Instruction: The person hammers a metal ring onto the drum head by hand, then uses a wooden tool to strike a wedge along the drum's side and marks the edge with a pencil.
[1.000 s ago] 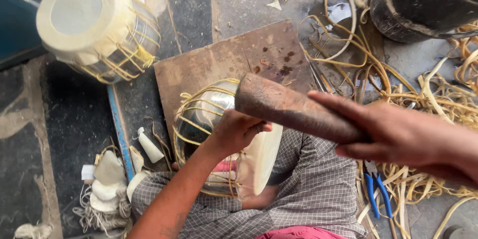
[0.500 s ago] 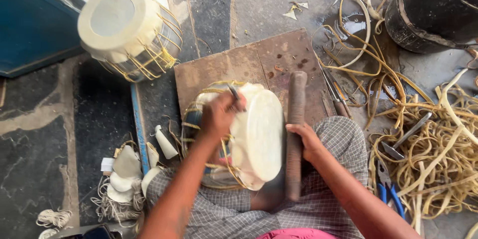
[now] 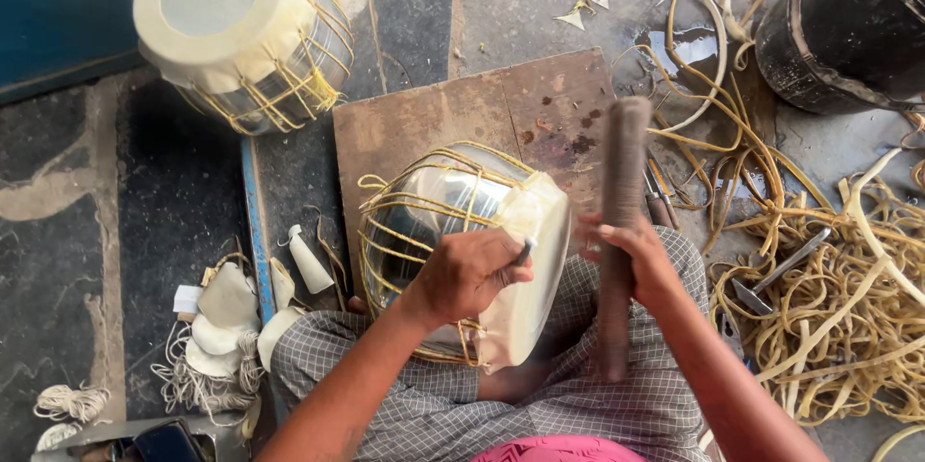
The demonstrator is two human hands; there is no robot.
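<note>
A metal drum body [image 3: 434, 211] laced with yellow straps lies on its side across my lap, its pale skin head [image 3: 535, 298] facing right. My left hand [image 3: 467, 274] rests on the drum's rim and pinches a small thin tool at the edge of the skin. To the right of the drum, my right hand [image 3: 631, 255] grips a long thick wooden stick [image 3: 620, 192] held upright, its lower end near my leg. The stick stands just beside the skin head without touching it.
A brown wooden board [image 3: 462, 115] lies on the floor under the drum. A second laced drum [image 3: 236, 28] stands at upper left, a black tub [image 3: 838, 24] at upper right. Loose yellow straps [image 3: 848, 308] and metal tools [image 3: 780, 269] lie right; string and scraps [image 3: 217, 327] left.
The stick swung from raised and angled over the drum down to upright beside the skin head. My left hand slid along the rim toward the skin's near edge.
</note>
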